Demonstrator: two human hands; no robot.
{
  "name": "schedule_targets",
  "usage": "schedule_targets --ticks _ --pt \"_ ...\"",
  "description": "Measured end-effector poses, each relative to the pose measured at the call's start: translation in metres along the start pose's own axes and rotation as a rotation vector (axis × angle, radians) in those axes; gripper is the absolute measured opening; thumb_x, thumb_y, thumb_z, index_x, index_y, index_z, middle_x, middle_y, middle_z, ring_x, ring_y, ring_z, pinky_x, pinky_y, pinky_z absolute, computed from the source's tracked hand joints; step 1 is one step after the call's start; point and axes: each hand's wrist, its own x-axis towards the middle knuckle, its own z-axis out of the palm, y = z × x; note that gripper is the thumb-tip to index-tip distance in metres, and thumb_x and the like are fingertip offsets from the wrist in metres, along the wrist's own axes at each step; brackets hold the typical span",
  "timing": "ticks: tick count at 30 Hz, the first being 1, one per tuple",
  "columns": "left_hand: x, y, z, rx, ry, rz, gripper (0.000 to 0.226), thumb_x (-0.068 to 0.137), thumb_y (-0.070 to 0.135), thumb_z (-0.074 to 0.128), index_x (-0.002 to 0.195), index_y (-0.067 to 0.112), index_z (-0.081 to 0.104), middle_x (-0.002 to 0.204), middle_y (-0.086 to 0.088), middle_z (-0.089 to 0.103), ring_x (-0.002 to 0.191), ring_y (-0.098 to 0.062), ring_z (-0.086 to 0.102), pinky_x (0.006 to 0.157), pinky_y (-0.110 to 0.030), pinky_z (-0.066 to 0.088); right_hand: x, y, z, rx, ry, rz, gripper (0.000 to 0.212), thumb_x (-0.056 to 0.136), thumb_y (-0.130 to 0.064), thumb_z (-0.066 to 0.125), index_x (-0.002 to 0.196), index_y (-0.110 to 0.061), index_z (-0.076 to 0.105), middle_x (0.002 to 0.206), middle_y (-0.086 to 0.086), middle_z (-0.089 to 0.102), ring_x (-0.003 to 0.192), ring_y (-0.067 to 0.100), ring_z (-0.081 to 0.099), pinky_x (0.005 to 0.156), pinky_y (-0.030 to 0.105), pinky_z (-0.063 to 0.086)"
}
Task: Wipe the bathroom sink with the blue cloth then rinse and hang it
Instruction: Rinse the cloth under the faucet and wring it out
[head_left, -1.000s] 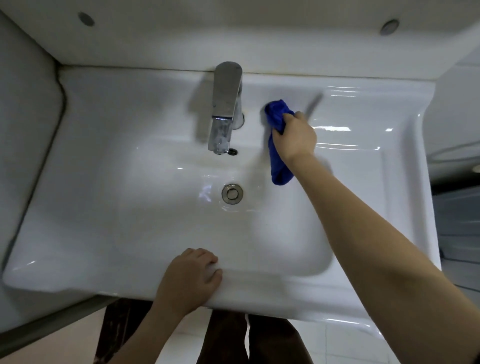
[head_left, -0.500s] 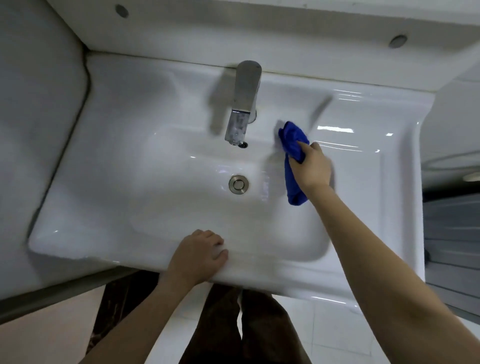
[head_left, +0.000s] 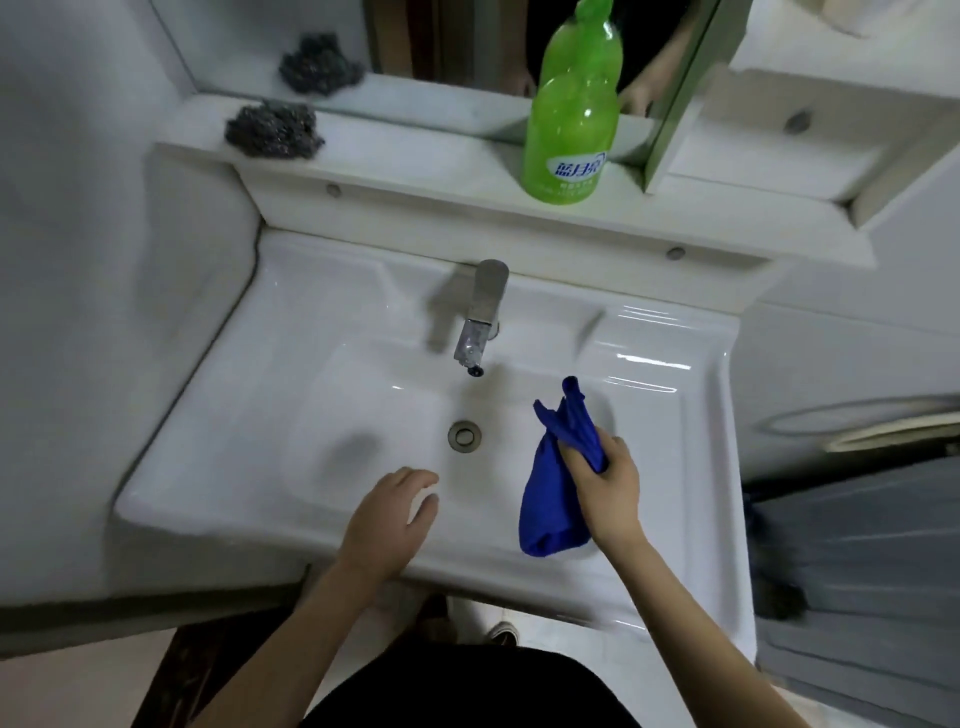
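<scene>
- Since the earlier frames, the right hand (head_left: 608, 488) has drawn back from the ledge beside the tap and now sits to the near right of the round metal drain (head_left: 465, 434), carrying the cloth with it.
- Head view: the right hand's fingers are curled tight round the bunched middle of the deep blue soft cloth (head_left: 548, 514). One twisted end points away past the drain's right side. The fuller end hangs toward the front rim.
- The cloth is over the right part of the basin of the white ceramic sink (head_left: 249, 374); whether it touches the basin cannot be told.
- The left hand (head_left: 389, 519) lies on the front rim, nearer than the drain and slightly left of it, fingers loosely spread and holding nothing.
- The square chrome tap (head_left: 480, 317) stands straight beyond the drain.
- Farther beyond the drain, a white shelf (head_left: 441, 176) carries a bright green plastic bottle (head_left: 571, 119) to the right and a grey wire scourer (head_left: 272, 130) to the left.
</scene>
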Motion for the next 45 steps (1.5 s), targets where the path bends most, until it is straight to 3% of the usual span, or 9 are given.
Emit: schedule_targets --ticks 11,15,18,25,30,35,39,42,45 --pt "0.112 0.036 -0.05 -0.407 0.072 -0.026 0.021 0.095 0.018 0.058 0.115 0.016 0.06 0.103 0.002 0.067 0.09 -0.008 0.061 0.074 -0.005 0.041 0.006 -0.002 0.069 0.229 0.05 0.257 0.019 0.09 -0.024 0.063 0.086 -0.006 0.063 0.073 0.01 0.061 0.066 0.019 0.056 0.061 0.032 0.045" --pt "0.182 0.062 -0.069 -0.624 -0.075 -0.11 0.011 0.092 0.018 0.062 0.096 0.029 0.063 0.094 -0.005 0.071 0.091 -0.024 0.068 0.084 -0.029 0.055 0.031 -0.006 0.099 0.302 0.157 0.364 0.021 0.089 -0.024 0.064 0.09 -0.002 0.064 0.074 0.007 0.062 0.072 0.022 0.057 0.064 0.034 0.047" --pt "0.217 0.07 -0.074 -0.652 -0.202 -0.195 0.009 0.09 0.015 0.062 0.094 0.009 0.068 0.089 -0.013 0.071 0.085 -0.031 0.07 0.087 -0.052 0.056 0.048 -0.012 0.118 0.397 0.228 0.446 0.019 0.091 -0.023 0.063 0.093 -0.004 0.066 0.078 0.005 0.064 0.073 0.02 0.06 0.064 0.029 0.049" --pt "0.253 0.074 -0.081 -0.774 -0.289 -0.267 0.014 0.087 0.003 0.06 0.075 0.0 0.067 0.058 0.002 0.069 0.061 -0.011 0.071 0.086 -0.043 0.056 0.065 -0.019 0.144 0.474 0.225 0.516 0.02 0.094 -0.032 0.06 0.097 -0.014 0.068 0.097 0.012 0.071 0.088 0.024 0.066 0.077 0.035 0.057" --pt "0.257 0.063 -0.094 -0.82 -0.377 -0.236 0.017 0.095 0.009 0.053 0.087 0.002 0.066 0.078 -0.014 0.073 0.067 -0.019 0.072 0.065 -0.025 0.057 0.077 -0.018 0.154 0.483 0.136 0.532 0.02 0.096 -0.034 0.058 0.097 -0.017 0.068 0.105 0.014 0.072 0.101 0.031 0.067 0.092 0.046 0.055" --pt "0.238 -0.022 -0.064 -0.692 -0.095 -0.413 0.017 0.093 0.013 0.051 0.083 0.009 0.065 0.078 -0.009 0.068 0.068 -0.019 0.06 0.061 -0.024 0.048 0.097 -0.006 0.167 0.431 -0.054 0.467 0.027 0.094 -0.035 0.059 0.104 -0.012 0.066 0.102 0.012 0.072 0.096 0.03 0.068 0.089 0.046 0.054" --pt "0.205 -0.058 -0.019 -1.213 -0.569 -0.891 0.047 0.1 0.045 0.039 0.098 0.012 0.073 0.103 -0.01 0.07 0.081 -0.023 0.068 0.075 -0.033 0.051 0.109 0.018 0.174 0.312 -0.181 0.369 0.017 0.101 -0.008 0.043 0.097 -0.007 0.06 0.085 0.005 0.066 0.084 0.014 0.065 0.081 0.028 0.053" --pt "0.198 -0.063 0.011 -1.559 -0.651 -0.935 0.06 0.099 0.057 0.034 0.116 0.013 0.071 0.121 -0.008 0.068 0.108 -0.024 0.066 0.103 -0.038 0.042 0.12 0.024 0.171 0.094 -0.208 0.289 0.028 0.098 0.001 0.037 0.083 -0.015 0.055 0.067 -0.015 0.061 0.063 -0.004 0.057 0.063 0.011 0.046" --pt "0.199 -0.061 0.034 -1.553 -0.591 -0.771 0.048 0.101 0.038 0.042 0.143 0.015 0.045 0.142 -0.008 0.053 0.134 -0.024 0.048 0.117 -0.04 0.029 0.133 0.036 0.16 -0.13 -0.146 0.134 0.013 0.097 -0.009 0.045 0.099 -0.013 0.057 0.091 0.001 0.062 0.077 0.011 0.056 0.067 0.01 0.042"
